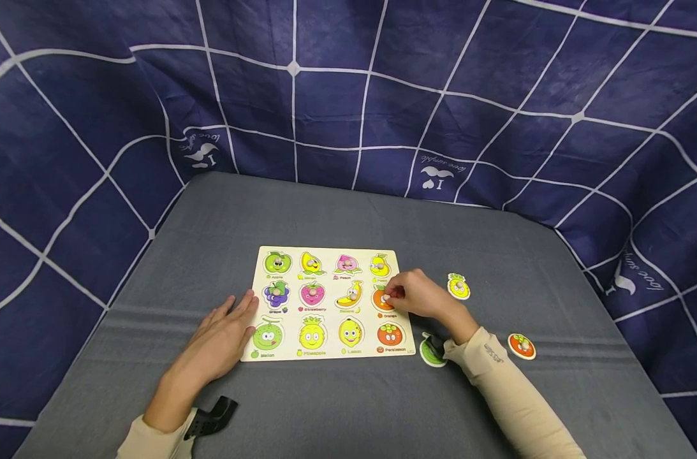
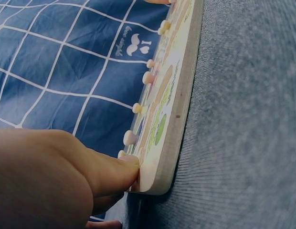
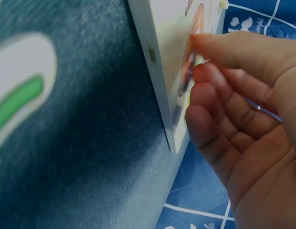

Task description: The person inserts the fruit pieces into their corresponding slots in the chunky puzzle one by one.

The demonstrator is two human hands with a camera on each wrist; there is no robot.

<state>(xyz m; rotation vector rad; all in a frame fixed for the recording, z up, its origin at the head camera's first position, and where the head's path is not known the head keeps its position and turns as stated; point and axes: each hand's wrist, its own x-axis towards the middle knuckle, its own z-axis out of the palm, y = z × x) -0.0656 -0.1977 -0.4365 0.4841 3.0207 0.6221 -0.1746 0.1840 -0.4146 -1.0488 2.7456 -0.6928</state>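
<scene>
A cream wooden puzzle board (image 1: 335, 354) with fruit pictures lies flat on the table. My right hand (image 1: 419, 293) pinches the knob of the orange piece (image 1: 378, 305) at the board's right side; in the right wrist view, the thumb and fingers (image 3: 210, 78) meet at that piece. My left hand (image 1: 219, 335) rests along the board's left edge with fingers extended. In the left wrist view its thumb (image 2: 117, 174) touches the board's corner. Knobbed pieces fill the upper two rows, among them a strawberry piece (image 1: 312, 294). No knobs show on the bottom row.
Right of the board lie a pineapple piece (image 1: 458, 287), a red-orange fruit piece (image 1: 521, 346) and a green piece (image 1: 433, 354), partly covered by the right wrist strap. A grey cloth (image 1: 337, 408) covers the table. Blue checked curtains (image 1: 325, 108) surround it.
</scene>
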